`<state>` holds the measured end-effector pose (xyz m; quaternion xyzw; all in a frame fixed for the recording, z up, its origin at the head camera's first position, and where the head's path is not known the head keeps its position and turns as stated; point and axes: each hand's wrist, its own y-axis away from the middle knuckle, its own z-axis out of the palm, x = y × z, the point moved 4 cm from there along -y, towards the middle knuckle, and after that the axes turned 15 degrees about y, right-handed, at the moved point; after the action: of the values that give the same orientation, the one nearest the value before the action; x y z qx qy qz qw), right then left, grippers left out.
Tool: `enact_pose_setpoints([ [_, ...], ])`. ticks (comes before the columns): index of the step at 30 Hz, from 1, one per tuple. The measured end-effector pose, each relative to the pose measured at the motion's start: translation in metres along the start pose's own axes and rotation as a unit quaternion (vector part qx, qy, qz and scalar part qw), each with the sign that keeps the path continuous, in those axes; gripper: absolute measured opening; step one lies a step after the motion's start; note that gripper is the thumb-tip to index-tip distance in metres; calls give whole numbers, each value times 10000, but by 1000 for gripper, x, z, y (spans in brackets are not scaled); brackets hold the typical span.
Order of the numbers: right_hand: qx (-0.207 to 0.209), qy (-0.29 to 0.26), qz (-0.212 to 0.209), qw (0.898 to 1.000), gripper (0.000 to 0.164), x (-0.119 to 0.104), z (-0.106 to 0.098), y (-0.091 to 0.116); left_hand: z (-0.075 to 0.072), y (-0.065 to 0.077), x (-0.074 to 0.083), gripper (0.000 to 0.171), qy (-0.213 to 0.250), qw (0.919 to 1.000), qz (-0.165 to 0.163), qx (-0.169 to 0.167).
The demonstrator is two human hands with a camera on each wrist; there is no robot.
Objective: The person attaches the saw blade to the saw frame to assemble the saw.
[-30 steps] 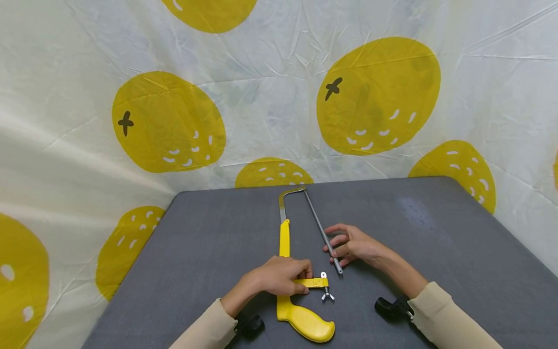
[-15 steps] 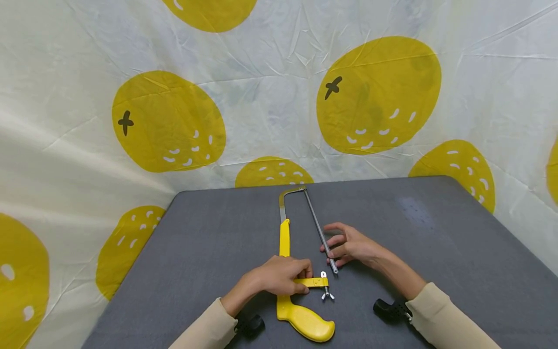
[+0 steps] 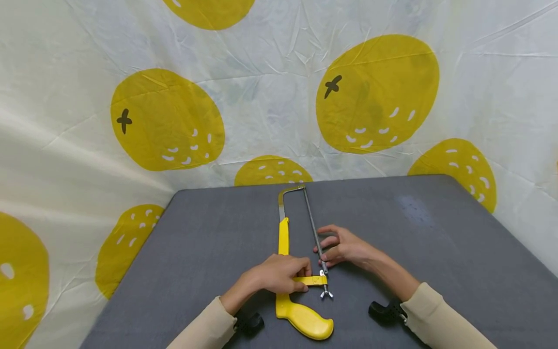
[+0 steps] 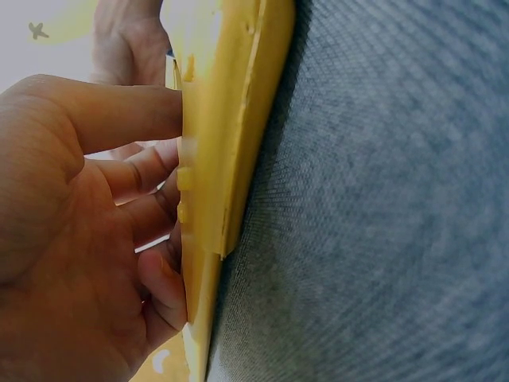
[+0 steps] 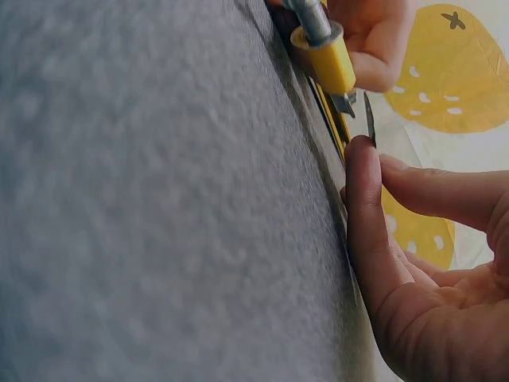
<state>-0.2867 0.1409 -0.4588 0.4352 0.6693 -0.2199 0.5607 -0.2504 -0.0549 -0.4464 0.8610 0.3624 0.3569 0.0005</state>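
1. In the head view, the left hand (image 3: 279, 274) lies over the yellow hacksaw frame (image 3: 284, 237), fingers gripping it by the short arm (image 3: 313, 280); the handle (image 3: 307, 323) is at five o'clock from this hand.
2. The frame lies on the grey desk (image 3: 218, 228), its long bar running six to twelve o'clock.
3. The blade (image 3: 312, 220) slants from half past eleven to half past five, its near end just beside the short arm; whether they touch I cannot tell.
4. The wing nut (image 3: 326, 294) sits at six o'clock from that end.
5. The right hand (image 3: 346, 249) pinches the blade's lower part between thumb and fingers.
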Motion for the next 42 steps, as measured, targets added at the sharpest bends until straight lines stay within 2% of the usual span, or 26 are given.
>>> enact_pose_setpoints([
  [14,49,121,-1,9999,82,-3,4,-3,-3,1,2,15,-22,10000,34,31],
  [24,246,536,40,9982,78,-8,5,-3,-6,1,3,14,-50,10000,18,51],
  [34,296,782,-17,9965,71,-10,5,3,-3,0,1,16,-82,10000,28,38],
  [42,-9,867,199,9960,61,-9,4,18,1,2,1,16,-104,9999,53,43],
])
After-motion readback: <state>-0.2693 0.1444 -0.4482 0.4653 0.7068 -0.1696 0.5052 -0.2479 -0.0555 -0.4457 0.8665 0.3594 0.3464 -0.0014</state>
